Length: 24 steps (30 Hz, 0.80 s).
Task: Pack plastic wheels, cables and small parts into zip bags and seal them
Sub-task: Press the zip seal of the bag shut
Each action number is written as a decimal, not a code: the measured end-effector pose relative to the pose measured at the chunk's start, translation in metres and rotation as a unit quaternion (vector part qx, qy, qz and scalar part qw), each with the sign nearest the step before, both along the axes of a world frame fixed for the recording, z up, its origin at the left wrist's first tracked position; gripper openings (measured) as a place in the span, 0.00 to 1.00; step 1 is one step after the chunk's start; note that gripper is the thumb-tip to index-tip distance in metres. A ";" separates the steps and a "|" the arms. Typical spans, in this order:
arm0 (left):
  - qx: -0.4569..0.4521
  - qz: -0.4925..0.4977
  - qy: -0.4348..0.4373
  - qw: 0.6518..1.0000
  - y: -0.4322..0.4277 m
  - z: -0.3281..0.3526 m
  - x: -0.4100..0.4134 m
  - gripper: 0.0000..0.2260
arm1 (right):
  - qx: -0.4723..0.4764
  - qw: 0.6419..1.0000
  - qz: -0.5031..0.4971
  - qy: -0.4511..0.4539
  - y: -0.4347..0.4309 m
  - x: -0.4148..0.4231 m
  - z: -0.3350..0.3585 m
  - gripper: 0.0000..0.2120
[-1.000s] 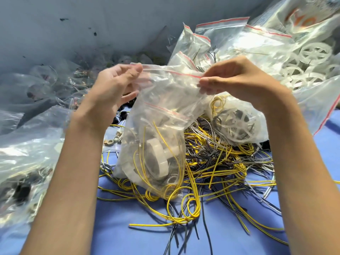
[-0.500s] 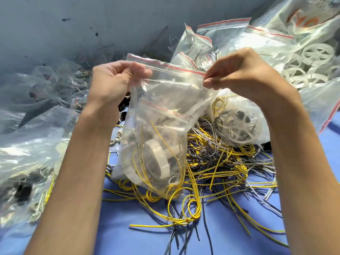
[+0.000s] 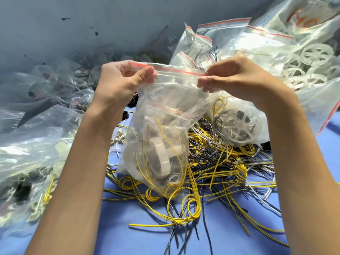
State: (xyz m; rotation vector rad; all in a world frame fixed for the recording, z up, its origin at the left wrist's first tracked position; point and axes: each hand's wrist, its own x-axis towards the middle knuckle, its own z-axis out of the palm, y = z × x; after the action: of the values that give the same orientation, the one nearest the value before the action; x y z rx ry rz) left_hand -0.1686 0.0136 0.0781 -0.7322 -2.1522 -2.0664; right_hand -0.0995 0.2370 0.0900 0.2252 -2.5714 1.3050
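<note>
Centre frame: clear, crinkled zip bag [image 3: 171, 111] with a red-lined top strip, hanging from both hands. Left hand [image 3: 119, 83] pinches the strip's left end between thumb and curled fingers; right hand [image 3: 237, 78] pinches the right end. Inside: thick white plastic wheel [image 3: 161, 157], thin yellow cable loops. Behind and lower right, tangled yellow and grey-black cable heap [image 3: 220, 162] on smooth blue surface [image 3: 138, 240]. Upper right: glossy bags of spoked wheels [image 3: 312, 57].

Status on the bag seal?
Left hand, right hand pinch zip bag top corners. Wheel and yellow cable inside; seal state unclear. Loose cable pile beneath, not blocking.
</note>
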 end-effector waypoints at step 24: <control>-0.099 0.029 0.000 0.995 -0.002 -0.004 -0.002 0.07 | 0.080 0.995 0.019 0.048 -0.006 -0.006 -0.007 0.04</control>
State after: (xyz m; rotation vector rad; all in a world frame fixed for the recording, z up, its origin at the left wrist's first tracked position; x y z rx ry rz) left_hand -0.1709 0.0113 0.0741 -0.6776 -2.3720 -1.8452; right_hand -0.1060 0.2313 0.0826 0.3594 -2.6016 1.0728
